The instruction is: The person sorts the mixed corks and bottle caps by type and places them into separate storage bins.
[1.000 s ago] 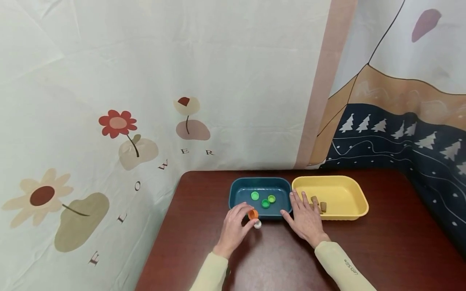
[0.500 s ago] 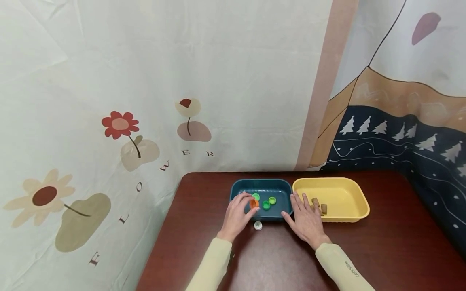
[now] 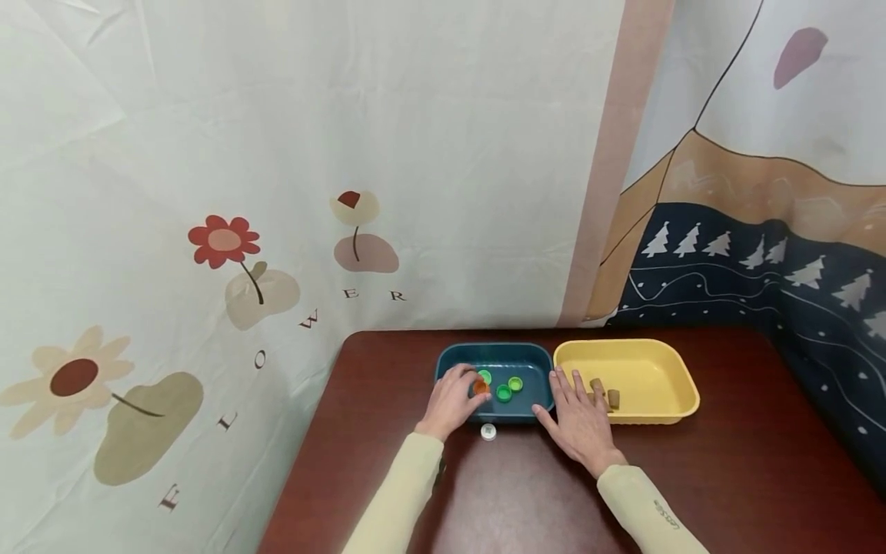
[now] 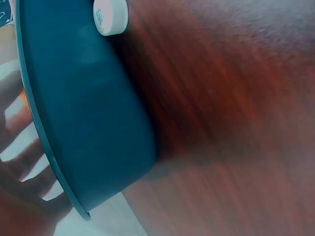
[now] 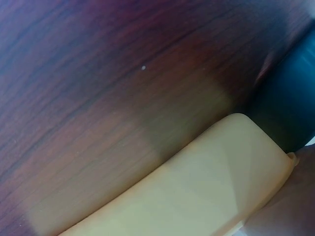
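Observation:
My left hand (image 3: pixel 448 402) reaches over the near left rim of the dark blue tray (image 3: pixel 536 355), pinching an orange bottle cap (image 3: pixel 481 388) between thumb and fingers, low inside the tray. Several green bottle caps lie there: a light green cap (image 3: pixel 485 377) right by my fingertips, a darker green cap (image 3: pixel 504 394) and a yellow-green cap (image 3: pixel 515 384). My right hand (image 3: pixel 580 422) lies with straight, spread fingers across the adjoining rims of the blue tray and the yellow tray (image 3: pixel 657 369). A white cap (image 3: pixel 488 432) sits on the table just in front of the blue tray.
Several brown corks (image 3: pixel 613 398) lie in the near left part of the yellow tray, partly hidden by my right hand. Both trays stand side by side on a dark red-brown wooden table (image 3: pixel 512 500). A patterned cloth (image 3: pixel 484 154) hangs behind and at the sides.
My left hand has carried the orange cap from above the near rim forward into the blue tray, uncovering the white cap on the table. The right hand stays in place.

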### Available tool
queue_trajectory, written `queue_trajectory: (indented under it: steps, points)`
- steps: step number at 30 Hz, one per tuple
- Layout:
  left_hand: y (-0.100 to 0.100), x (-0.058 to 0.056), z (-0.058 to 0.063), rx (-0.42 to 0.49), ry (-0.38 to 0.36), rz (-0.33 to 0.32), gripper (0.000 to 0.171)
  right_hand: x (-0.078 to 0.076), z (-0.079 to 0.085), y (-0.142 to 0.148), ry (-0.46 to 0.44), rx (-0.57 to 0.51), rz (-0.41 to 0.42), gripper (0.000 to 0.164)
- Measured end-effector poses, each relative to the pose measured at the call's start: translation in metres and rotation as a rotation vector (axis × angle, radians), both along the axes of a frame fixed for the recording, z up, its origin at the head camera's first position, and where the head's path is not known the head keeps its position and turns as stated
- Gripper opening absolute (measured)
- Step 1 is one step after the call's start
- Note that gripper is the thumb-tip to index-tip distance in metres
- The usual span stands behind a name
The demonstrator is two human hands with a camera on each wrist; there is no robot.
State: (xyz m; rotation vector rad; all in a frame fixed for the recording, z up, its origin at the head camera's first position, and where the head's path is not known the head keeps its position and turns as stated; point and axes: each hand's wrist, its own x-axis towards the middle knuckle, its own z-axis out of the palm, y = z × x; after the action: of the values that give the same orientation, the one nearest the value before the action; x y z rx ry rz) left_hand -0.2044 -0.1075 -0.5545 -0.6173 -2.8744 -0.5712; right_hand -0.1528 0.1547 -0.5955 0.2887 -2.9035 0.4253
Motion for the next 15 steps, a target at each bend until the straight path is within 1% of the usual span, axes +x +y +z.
queue_trajectory:
  steps: [3,6,11,15]
  points:
    - [0.002,-0.004,0.001,-0.055,-0.026,0.010,0.031,0.000,0.000,-0.001,0.003,0.002,0.000,0.086]
    - [0.004,-0.006,0.002,-0.100,-0.064,0.033,0.031,-0.001,-0.001,-0.001,0.004,-0.001,0.001,0.086]
    - [0.007,-0.011,0.000,-0.148,-0.115,0.068,0.032,-0.002,0.000,-0.001,-0.015,0.001,0.003,0.086]
    - [0.008,-0.016,-0.002,-0.192,-0.126,0.073,0.034,-0.001,0.000,-0.001,-0.014,-0.004,0.000,0.085]
